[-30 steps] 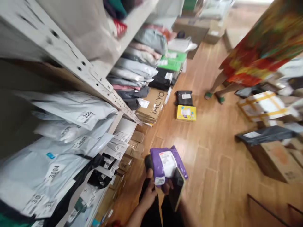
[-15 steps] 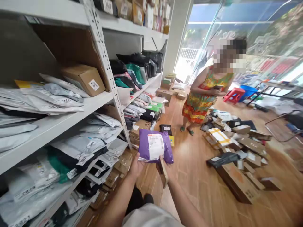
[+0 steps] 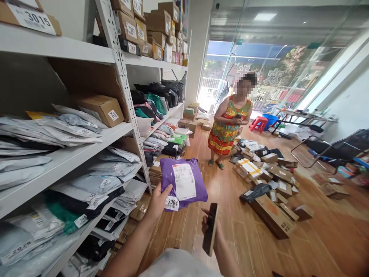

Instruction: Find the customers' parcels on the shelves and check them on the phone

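My left hand (image 3: 159, 200) grips the near left corner of a purple mailer bag (image 3: 198, 186), thumb on top. The bag bears a large white shipping label and, by my thumb, a smaller sticker reading 3004. Lower and to the right, my right hand (image 3: 216, 231) is wrapped round a smartphone (image 3: 210, 229) held upright on edge, apart from the bag. Its dark screen faces left.
White metal shelves (image 3: 115, 132) with numbered mailers and boxes stand along my left. Ahead, a person (image 3: 230, 123) in a colourful dress holds a phone. Cardboard parcels (image 3: 272, 215) lie heaped on the wooden floor at right, near a folding chair (image 3: 340, 148).
My right hand has let go of the purple mailer bag and moved down and right with the smartphone. The bag, now in my left hand alone, is tilted and shows the 3004 sticker.
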{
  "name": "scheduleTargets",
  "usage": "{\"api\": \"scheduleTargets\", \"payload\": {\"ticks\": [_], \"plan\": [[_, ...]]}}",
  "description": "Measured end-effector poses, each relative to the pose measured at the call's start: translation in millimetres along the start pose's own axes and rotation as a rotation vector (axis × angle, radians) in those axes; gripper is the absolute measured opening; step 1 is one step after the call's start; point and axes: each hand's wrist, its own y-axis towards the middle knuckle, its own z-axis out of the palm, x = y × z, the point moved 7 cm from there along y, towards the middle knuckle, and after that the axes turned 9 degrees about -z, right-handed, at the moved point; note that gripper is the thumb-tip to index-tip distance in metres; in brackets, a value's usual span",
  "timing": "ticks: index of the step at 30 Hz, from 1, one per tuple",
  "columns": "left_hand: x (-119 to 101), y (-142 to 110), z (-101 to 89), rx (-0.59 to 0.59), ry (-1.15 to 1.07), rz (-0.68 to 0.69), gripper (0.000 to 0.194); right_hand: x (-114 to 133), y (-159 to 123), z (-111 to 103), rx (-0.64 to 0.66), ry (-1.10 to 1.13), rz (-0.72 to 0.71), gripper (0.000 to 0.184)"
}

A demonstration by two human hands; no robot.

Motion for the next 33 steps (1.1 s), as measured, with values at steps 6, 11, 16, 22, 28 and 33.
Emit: {"api": "scheduleTargets", "payload": {"ticks": [6,11,16,22,28,33], "plan": [[-28,-43,-33.6,-0.004,-0.108,-0.077,0.062,-21,-55,-66,-0.226,0.231,0.185,0.046],[-46,-73,-48.4,0.021,-0.088,-0.08,0.062,-8,-80,-34,-0.115,0.357,0.088,0.04],[-53,-90,-56.9,0.029,-0.037,-0.142,0.063,4,-113,16,0.009,0.475,0.013,0.044],[-49,-98,-65.7,0.099,-0.041,-0.197,0.062,4,-150,41,0.109,0.481,0.025,0.045],[-38,-93,-72.5,0.149,-0.059,-0.204,0.067,6,-171,29,-0.175,0.54,-0.037,0.047],[-29,-89,-70.0,0.178,-0.049,-0.263,0.068,0,-184,24,-0.246,0.477,-0.047,0.039]]}}
